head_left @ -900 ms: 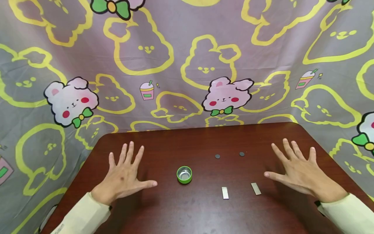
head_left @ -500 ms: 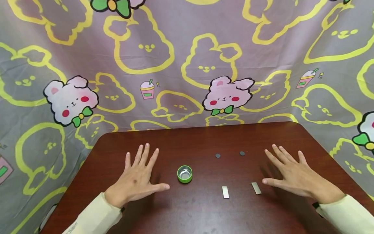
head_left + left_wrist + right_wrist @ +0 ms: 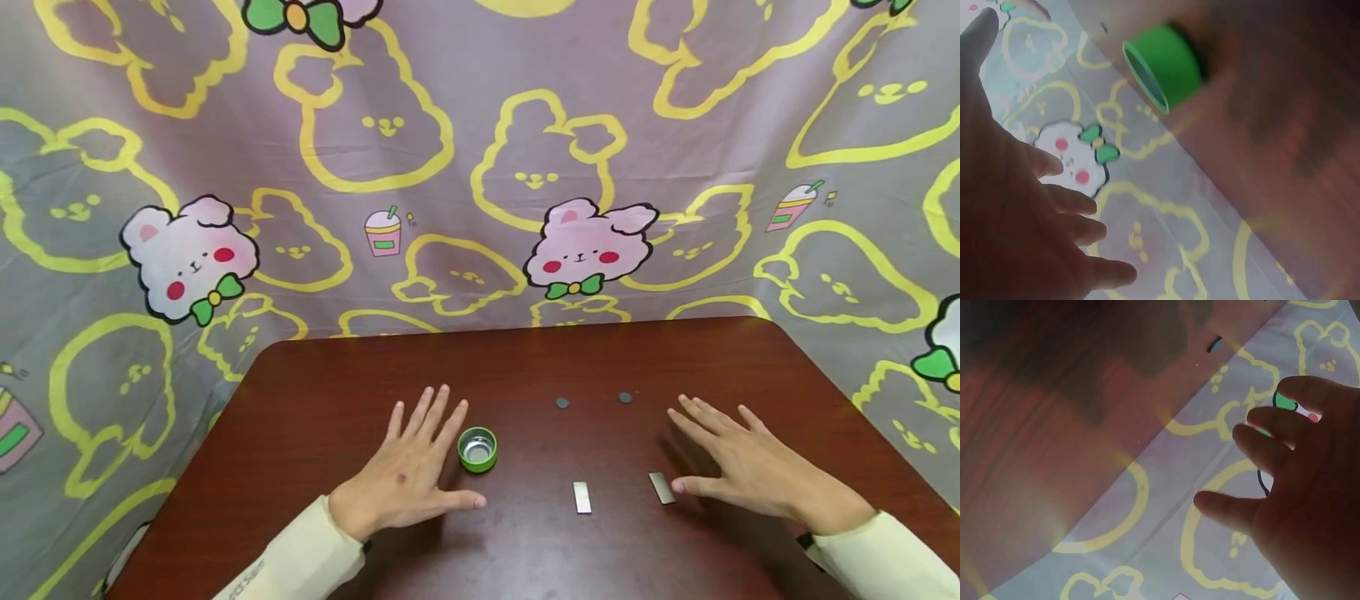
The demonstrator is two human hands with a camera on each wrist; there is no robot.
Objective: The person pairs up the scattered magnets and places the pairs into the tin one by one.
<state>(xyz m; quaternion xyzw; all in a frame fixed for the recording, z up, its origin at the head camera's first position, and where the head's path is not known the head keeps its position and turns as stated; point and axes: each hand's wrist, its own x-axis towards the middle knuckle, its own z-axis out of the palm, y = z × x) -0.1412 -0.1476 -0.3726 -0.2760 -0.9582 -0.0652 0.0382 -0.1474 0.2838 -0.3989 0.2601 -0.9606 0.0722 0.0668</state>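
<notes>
My left hand [image 3: 408, 479], fingers spread, hovers just left of a small green cup [image 3: 477, 468] with a shiny metal inside. In the left wrist view the cup [image 3: 1175, 65] stands apart from the fingers. Over the table's right side is my right hand [image 3: 757, 467], its fingers extended and holding nothing. Its thumb tip is close to a grey flat rectangular bar [image 3: 662, 488]; whether they touch I cannot tell. A second, brighter bar [image 3: 582, 497] lies to the left of that one. Farther back are two small dark discs [image 3: 562, 403], one right of the other.
All these items lie on a dark brown wooden table [image 3: 360, 367] with rounded far corners. A grey curtain [image 3: 450, 167] with yellow outlines and rabbit faces hangs behind the table and along both sides.
My left hand has moved right, up to the green cup. The right hand has shifted slightly left and nearer, toward the grey bar. The items on the table have stayed in place.
</notes>
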